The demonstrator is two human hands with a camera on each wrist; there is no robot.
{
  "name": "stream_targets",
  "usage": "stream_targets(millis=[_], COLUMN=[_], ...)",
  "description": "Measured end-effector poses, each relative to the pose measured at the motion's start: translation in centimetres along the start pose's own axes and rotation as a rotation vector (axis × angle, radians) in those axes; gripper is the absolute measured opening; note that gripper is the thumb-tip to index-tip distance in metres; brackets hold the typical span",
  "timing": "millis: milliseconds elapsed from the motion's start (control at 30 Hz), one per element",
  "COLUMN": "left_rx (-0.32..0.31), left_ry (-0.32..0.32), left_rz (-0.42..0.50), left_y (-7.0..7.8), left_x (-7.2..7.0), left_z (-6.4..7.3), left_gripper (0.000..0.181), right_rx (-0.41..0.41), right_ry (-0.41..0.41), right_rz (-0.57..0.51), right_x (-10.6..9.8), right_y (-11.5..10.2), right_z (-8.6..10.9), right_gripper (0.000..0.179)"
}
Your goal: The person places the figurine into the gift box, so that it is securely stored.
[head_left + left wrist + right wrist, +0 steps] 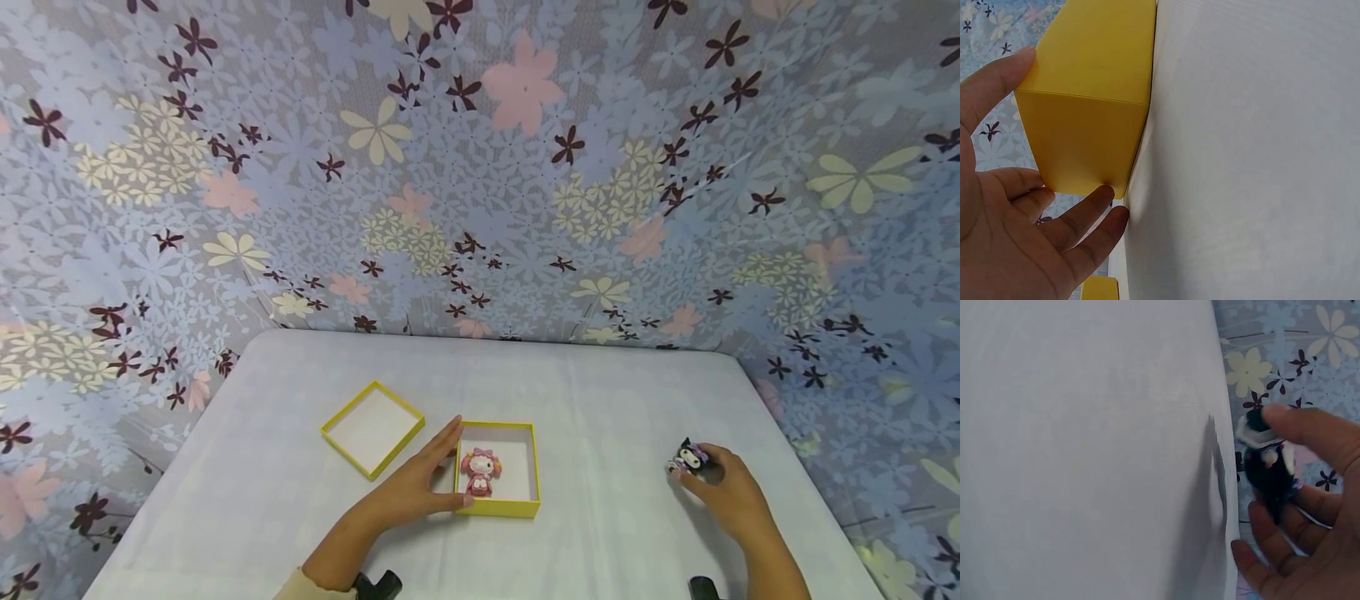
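My left hand grips a square, open-topped yellow box along its left side. The thumb is at the near-left corner and the fingers reach to the far-left corner. In the left wrist view, the box's plain yellow outer wall fills the span between thumb and fingers. Inside the white-lined box lies a pink figurine with a bow, toward the left. At the right, my right hand pinches a black-and-white figurine with purple detail. The right wrist view shows this figurine from its dark side, somewhat blurred.
Left of the box lies a square yellow-edged lid, white inside face up, turned diagonally. A white cloth covers the table. Flower-patterned fabric rises behind it and runs along both sides.
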State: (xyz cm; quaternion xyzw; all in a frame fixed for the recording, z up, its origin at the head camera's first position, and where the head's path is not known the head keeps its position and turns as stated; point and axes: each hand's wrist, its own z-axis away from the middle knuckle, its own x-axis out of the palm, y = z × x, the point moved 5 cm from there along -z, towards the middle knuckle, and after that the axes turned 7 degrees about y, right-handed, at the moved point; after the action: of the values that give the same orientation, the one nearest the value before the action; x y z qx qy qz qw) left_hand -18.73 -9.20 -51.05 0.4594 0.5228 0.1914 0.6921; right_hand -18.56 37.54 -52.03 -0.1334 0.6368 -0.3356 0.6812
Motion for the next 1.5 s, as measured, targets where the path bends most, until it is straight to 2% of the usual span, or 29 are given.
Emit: stream_targets(millis=[167, 500, 800, 1033, 1200, 1500], left_rx=[-0.003, -0.006, -0.015, -0.005, 0.009, -0.006], left_ry=[0.002, 0.003, 0.001, -0.005, 0.001, 0.006], left_rz=[0.006, 0.013, -0.011, 0.011, 0.002, -0.023], left_y=[0.1, 0.0, 0.1, 0.1, 0.1, 0.0], left_x=[0.0, 0.0, 0.0, 0.1, 0.0, 0.0], left_z=[0.0, 0.0, 0.1, 0.0, -0.1, -0.1], left_gripper=[0.105, 0.105, 0.106, 0.106, 0.106, 0.106], right_rx=[-0.04, -0.149, -0.315, -0.4, -0.424, -0.494], right_ry=[0.024, 0.047, 0.115, 0.092, 0.079, 0.07], right_rz=[-0.019, -0.088, -0.089, -0.093, -0.105, -0.11], right_x=[-0.2, 0.1, 1.0, 2.1, 3.3, 5.3], right_y=[-0.9, -4.4, -7.5, -9.4, -10.4, -13.2], right_z=[0.7, 2.2, 3.6, 3.9, 4.1, 5.2], right_gripper=[0.096, 0.09, 0.075, 0.067, 0.068, 0.065])
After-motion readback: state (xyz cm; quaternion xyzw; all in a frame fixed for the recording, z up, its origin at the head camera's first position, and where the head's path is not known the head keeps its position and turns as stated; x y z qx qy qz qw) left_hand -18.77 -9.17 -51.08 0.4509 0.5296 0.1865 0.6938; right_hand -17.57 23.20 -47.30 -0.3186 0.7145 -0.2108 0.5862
